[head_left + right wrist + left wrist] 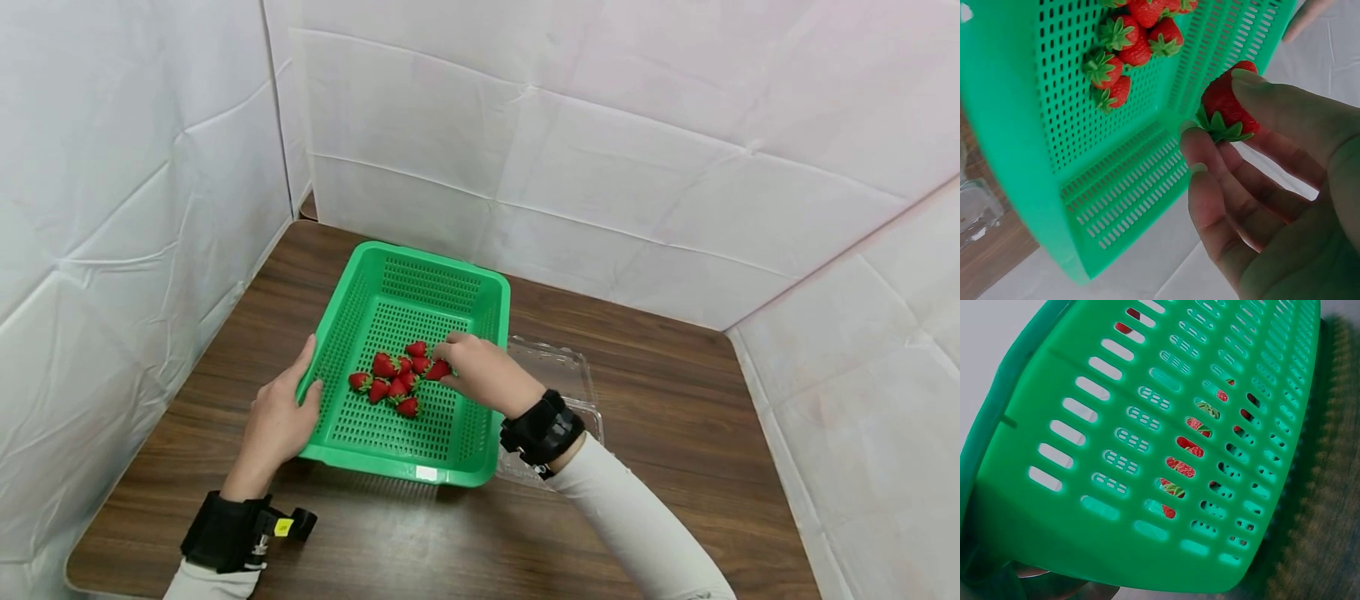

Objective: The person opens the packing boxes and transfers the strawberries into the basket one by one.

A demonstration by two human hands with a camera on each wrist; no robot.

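Observation:
A green perforated plastic basket (pixel 431 475) stands on the table with several red strawberries (pixel 385 364) clustered on its floor. My right hand (pixel 480 371) is over the basket and pinches one strawberry (pixel 1229 103) between thumb and fingers, its green leaves facing the palm side in the right wrist view. My left hand (pixel 281 414) grips the left rim of the basket, thumb toward the inside. In the left wrist view the basket wall (pixel 1147 444) fills most of the picture, red fruit showing through its slots.
A clear plastic clamshell box (pixel 558 371) lies on the table just right of the basket, partly hidden by the basket and my right arm. The brown wooden table (pixel 675 433) is bordered by white sheeting (pixel 600 183) at the back and both sides.

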